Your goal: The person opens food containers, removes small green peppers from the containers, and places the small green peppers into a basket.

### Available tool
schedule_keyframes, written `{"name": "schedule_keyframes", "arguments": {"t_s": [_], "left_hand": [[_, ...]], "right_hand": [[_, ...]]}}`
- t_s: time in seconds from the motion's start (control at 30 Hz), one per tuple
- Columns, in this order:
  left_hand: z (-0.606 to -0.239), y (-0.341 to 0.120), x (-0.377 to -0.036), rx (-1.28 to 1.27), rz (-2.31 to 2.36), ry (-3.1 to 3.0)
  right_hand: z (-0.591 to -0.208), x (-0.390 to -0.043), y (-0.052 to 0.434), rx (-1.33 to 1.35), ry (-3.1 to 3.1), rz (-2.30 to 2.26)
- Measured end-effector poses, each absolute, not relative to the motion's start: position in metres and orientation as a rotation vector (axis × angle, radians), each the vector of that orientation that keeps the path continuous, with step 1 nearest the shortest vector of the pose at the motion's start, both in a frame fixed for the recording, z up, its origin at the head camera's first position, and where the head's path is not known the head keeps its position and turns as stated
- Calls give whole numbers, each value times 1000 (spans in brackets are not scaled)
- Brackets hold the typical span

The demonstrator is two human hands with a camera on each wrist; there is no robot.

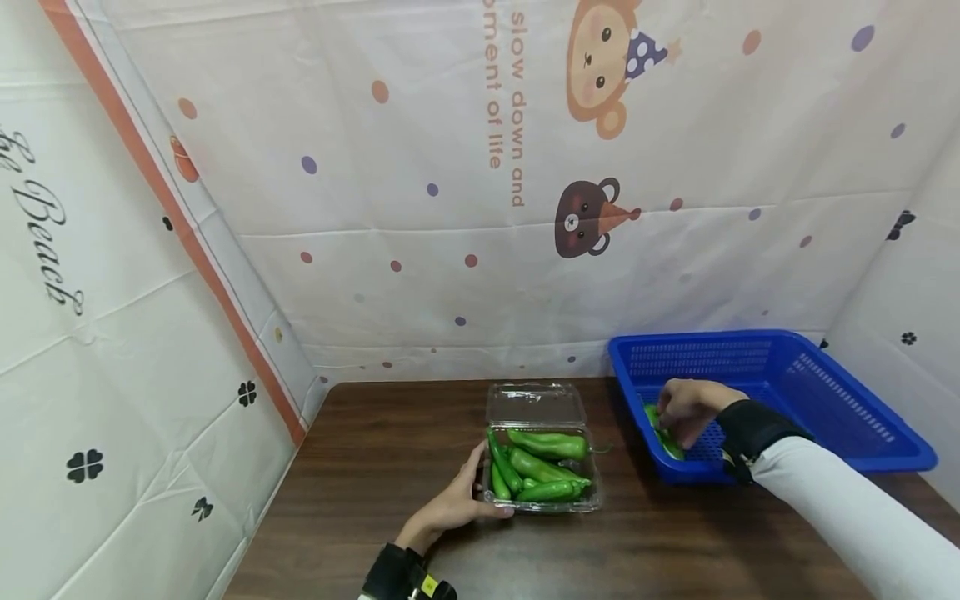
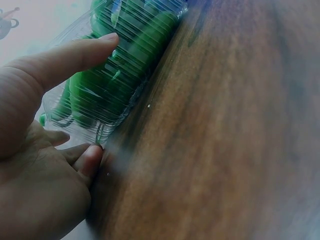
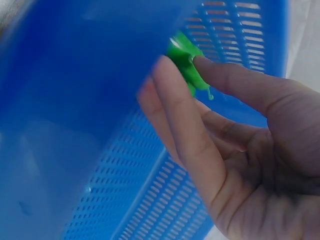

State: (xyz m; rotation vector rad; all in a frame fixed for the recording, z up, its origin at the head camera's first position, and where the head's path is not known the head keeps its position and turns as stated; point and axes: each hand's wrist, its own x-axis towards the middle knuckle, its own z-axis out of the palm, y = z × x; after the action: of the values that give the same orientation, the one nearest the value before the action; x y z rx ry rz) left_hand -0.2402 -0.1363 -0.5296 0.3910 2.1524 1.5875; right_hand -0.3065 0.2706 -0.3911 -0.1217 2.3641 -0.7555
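A dark wooden worktop (image 1: pixel 375 500) is seen from above. Nearest the viewer, the left hand (image 1: pixel 453 504) is laid against the left side of a clear plastic clamshell box (image 1: pixel 542 500); in the left wrist view the thumb (image 2: pixel 75 57) is pressed along the box wall (image 2: pixel 125 95) and the fingers are tucked at its lower edge, so the box is gripped at the side. The box stands on the worktop with its hinged lid (image 1: pixel 536 404) thrown open toward the back. Several green peppers (image 1: pixel 540 462) are packed inside, lying roughly side by side; an exact count cannot be made.

To the right and slightly further back, a blue perforated plastic basket (image 1: pixel 862 417) stands on the worktop, near the box but apart from it. The right hand (image 1: pixel 693 412), at the end of a white sleeve (image 1: pixel 847 508) with a black cuff, is lowered into the basket's near left corner. One green pepper (image 1: pixel 663 433) lies there on the basket floor. In the right wrist view the pepper (image 3: pixel 182 57) is touched by thumb and fingertip at its stem end, a light pinch with the remaining fingers relaxed.

Behind the worktop a pale printed cloth backdrop (image 1: pixel 420 208) is hung. Cartoon bears, coloured dots and sideways lettering reading "slow down and" and "…oment of life" are noted. On the left panel, script reading "Beach" is partly legible, beside black clover marks.
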Motion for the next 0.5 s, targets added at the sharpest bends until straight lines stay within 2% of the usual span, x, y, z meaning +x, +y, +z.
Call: {"name": "schedule_keyframes", "arguments": {"t_s": [0.23, 0.5], "left_hand": [[-530, -137, -240, 384, 1574, 2157], [-528, -137, -237, 374, 1569, 2157]], "right_hand": [[-370, -309, 280, -162, 2506, -762], [-329, -313, 269, -359, 2823, -653]]}}
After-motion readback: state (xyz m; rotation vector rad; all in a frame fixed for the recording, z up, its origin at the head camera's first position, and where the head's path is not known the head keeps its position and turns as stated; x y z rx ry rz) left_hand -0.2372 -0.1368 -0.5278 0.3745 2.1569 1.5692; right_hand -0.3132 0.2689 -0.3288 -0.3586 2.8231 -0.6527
